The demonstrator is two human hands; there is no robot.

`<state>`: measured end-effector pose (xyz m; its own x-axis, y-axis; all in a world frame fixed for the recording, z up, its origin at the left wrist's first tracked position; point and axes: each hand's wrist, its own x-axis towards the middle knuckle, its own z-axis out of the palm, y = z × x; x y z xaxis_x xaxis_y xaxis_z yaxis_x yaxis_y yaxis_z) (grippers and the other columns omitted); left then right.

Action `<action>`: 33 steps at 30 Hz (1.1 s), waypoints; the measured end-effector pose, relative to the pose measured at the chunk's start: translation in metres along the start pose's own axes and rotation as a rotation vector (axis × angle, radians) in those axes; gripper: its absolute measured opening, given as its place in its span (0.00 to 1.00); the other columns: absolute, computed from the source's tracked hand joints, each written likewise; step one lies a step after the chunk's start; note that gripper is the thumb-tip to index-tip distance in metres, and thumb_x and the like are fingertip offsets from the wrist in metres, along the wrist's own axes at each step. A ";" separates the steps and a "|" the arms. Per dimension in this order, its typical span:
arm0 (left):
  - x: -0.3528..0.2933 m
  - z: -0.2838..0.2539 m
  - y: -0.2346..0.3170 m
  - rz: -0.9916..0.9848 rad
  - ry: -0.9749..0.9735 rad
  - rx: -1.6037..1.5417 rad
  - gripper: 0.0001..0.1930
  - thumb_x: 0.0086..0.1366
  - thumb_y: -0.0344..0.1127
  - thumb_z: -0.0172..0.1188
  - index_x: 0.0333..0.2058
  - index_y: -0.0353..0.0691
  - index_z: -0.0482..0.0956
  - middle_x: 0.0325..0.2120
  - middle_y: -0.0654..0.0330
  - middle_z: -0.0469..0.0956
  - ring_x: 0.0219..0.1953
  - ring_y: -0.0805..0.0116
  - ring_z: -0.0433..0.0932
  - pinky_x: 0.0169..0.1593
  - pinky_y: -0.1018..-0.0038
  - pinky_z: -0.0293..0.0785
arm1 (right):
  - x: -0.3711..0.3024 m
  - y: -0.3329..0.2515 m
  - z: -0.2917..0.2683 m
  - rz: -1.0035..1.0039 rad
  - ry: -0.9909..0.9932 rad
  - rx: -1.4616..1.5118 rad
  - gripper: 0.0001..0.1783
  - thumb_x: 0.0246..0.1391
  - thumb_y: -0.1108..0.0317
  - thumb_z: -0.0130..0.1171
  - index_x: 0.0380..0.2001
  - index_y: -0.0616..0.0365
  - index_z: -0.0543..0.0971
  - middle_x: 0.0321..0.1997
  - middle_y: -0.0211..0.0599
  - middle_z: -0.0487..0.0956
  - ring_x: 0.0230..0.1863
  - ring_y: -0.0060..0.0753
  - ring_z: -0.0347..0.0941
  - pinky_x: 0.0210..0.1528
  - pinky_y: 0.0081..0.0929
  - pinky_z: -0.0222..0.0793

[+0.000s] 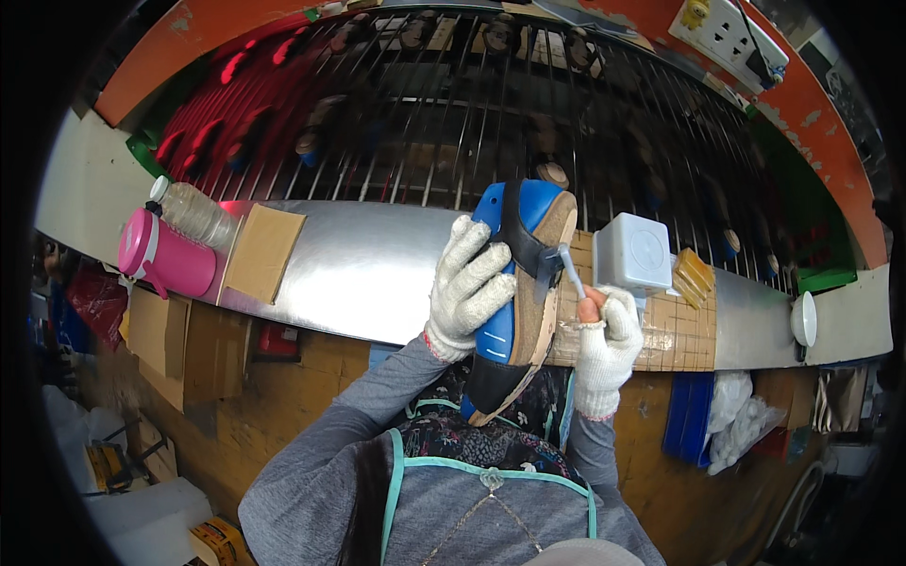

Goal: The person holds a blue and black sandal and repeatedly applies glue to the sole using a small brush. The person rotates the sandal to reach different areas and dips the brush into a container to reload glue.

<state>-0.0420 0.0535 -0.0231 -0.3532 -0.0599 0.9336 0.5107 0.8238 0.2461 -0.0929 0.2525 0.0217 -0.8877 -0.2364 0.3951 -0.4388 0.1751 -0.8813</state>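
Note:
My left hand, in a white knitted glove, grips the side of a blue shoe last. Black straps and a tan footbed are fitted on the last, which is tilted with its sole side to the right. Its lower end is near my apron. In my right hand, also gloved but with bare fingertips showing, a thin pale-handled brush is pinched. The brush's tip meets the footbed edge beside the black strap; the bristles are hard to make out.
Beyond the metal ledge, a rod conveyor carries several shoes, red-lit at left. Right of the last are a white container, a yellowish block and gridded cardboard. A pink jug, clear bottle and cardboard sheet occupy the left.

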 end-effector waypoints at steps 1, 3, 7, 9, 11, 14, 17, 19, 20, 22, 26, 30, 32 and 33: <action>-0.001 -0.002 0.001 -0.006 -0.002 0.000 0.21 0.56 0.33 0.68 0.48 0.51 0.75 0.56 0.56 0.74 0.67 0.46 0.66 0.69 0.38 0.59 | 0.005 0.001 0.000 -0.019 0.009 -0.017 0.12 0.58 0.69 0.68 0.40 0.66 0.85 0.39 0.30 0.75 0.34 0.19 0.67 0.34 0.19 0.62; -0.002 -0.004 0.001 -0.012 -0.008 -0.007 0.21 0.55 0.32 0.68 0.47 0.51 0.75 0.56 0.56 0.73 0.67 0.46 0.66 0.70 0.38 0.59 | 0.016 0.003 -0.001 -0.060 0.034 -0.053 0.11 0.58 0.69 0.68 0.40 0.66 0.85 0.38 0.31 0.75 0.34 0.19 0.67 0.35 0.19 0.63; -0.001 -0.008 -0.001 -0.016 -0.011 -0.009 0.21 0.54 0.33 0.69 0.47 0.51 0.74 0.56 0.56 0.73 0.66 0.46 0.67 0.70 0.37 0.59 | 0.036 0.005 -0.001 -0.187 0.128 -0.254 0.10 0.55 0.69 0.70 0.39 0.60 0.87 0.38 0.34 0.78 0.39 0.29 0.72 0.42 0.25 0.67; 0.000 -0.009 -0.003 -0.006 -0.019 -0.006 0.22 0.53 0.33 0.70 0.47 0.50 0.74 0.56 0.56 0.73 0.66 0.46 0.67 0.69 0.37 0.59 | 0.041 0.004 -0.002 -0.198 0.145 -0.258 0.10 0.52 0.69 0.71 0.39 0.57 0.87 0.38 0.33 0.80 0.40 0.33 0.72 0.44 0.28 0.67; 0.001 -0.010 -0.005 0.011 -0.025 -0.003 0.23 0.53 0.33 0.70 0.48 0.51 0.74 0.56 0.56 0.73 0.66 0.46 0.67 0.69 0.37 0.59 | 0.044 0.002 -0.003 -0.256 0.141 -0.292 0.10 0.51 0.69 0.72 0.38 0.56 0.88 0.38 0.32 0.80 0.40 0.32 0.72 0.44 0.28 0.66; 0.001 -0.011 -0.008 0.034 -0.058 0.017 0.23 0.54 0.34 0.69 0.49 0.51 0.74 0.56 0.56 0.73 0.66 0.46 0.67 0.69 0.37 0.59 | 0.043 -0.001 -0.007 -0.274 0.109 -0.352 0.11 0.49 0.70 0.73 0.38 0.54 0.88 0.38 0.32 0.81 0.39 0.33 0.71 0.44 0.29 0.65; 0.001 -0.012 -0.009 0.040 -0.076 0.020 0.23 0.54 0.33 0.69 0.49 0.52 0.74 0.56 0.56 0.74 0.66 0.46 0.67 0.69 0.37 0.59 | 0.041 -0.004 -0.013 -0.347 0.088 -0.437 0.11 0.48 0.70 0.73 0.37 0.54 0.88 0.38 0.32 0.81 0.38 0.33 0.71 0.44 0.30 0.63; 0.001 -0.012 -0.010 0.038 -0.085 0.019 0.23 0.54 0.33 0.69 0.49 0.52 0.74 0.56 0.56 0.74 0.66 0.46 0.67 0.69 0.37 0.59 | 0.040 -0.005 -0.015 -0.380 0.079 -0.473 0.11 0.47 0.70 0.74 0.36 0.54 0.88 0.39 0.32 0.81 0.38 0.33 0.70 0.43 0.30 0.62; 0.001 -0.012 -0.011 0.037 -0.091 0.021 0.23 0.54 0.33 0.69 0.49 0.52 0.75 0.56 0.56 0.74 0.66 0.46 0.67 0.69 0.37 0.59 | 0.039 -0.006 -0.016 -0.386 0.073 -0.498 0.11 0.46 0.70 0.74 0.36 0.54 0.88 0.39 0.32 0.81 0.38 0.33 0.70 0.43 0.30 0.62; 0.002 -0.012 -0.012 0.041 -0.101 0.029 0.23 0.53 0.33 0.69 0.49 0.52 0.75 0.56 0.56 0.74 0.66 0.46 0.67 0.69 0.37 0.59 | 0.041 -0.008 -0.019 -0.425 0.046 -0.524 0.10 0.47 0.68 0.74 0.35 0.54 0.87 0.38 0.32 0.81 0.37 0.33 0.70 0.43 0.30 0.61; 0.004 -0.012 -0.015 0.050 -0.109 0.033 0.22 0.52 0.33 0.69 0.47 0.50 0.76 0.55 0.56 0.76 0.65 0.45 0.69 0.68 0.37 0.61 | 0.045 -0.010 -0.029 -0.364 -0.081 -0.485 0.09 0.48 0.66 0.72 0.34 0.54 0.87 0.37 0.33 0.80 0.36 0.32 0.70 0.43 0.30 0.60; 0.005 -0.012 -0.015 0.021 -0.095 -0.001 0.22 0.51 0.33 0.70 0.46 0.49 0.76 0.54 0.55 0.77 0.62 0.43 0.71 0.66 0.37 0.63 | 0.047 -0.009 -0.031 -0.220 -0.161 -0.344 0.10 0.48 0.66 0.72 0.35 0.54 0.87 0.36 0.32 0.80 0.35 0.32 0.70 0.43 0.31 0.60; 0.006 -0.012 -0.014 0.009 -0.087 -0.001 0.22 0.51 0.33 0.70 0.46 0.49 0.76 0.53 0.54 0.77 0.62 0.43 0.71 0.66 0.37 0.63 | 0.046 -0.009 -0.029 -0.348 -0.107 -0.435 0.10 0.47 0.66 0.72 0.35 0.53 0.87 0.36 0.32 0.80 0.35 0.32 0.70 0.43 0.31 0.60; 0.006 -0.012 -0.013 0.004 -0.081 0.000 0.22 0.51 0.33 0.70 0.46 0.49 0.76 0.53 0.54 0.78 0.62 0.43 0.71 0.66 0.37 0.63 | 0.045 -0.009 -0.028 -0.408 -0.083 -0.474 0.11 0.47 0.66 0.73 0.36 0.53 0.87 0.36 0.32 0.80 0.35 0.32 0.70 0.43 0.31 0.60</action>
<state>-0.0419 0.0355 -0.0175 -0.4138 -0.0109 0.9103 0.5119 0.8241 0.2425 -0.1323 0.2669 0.0548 -0.6301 -0.4438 0.6372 -0.7710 0.4554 -0.4452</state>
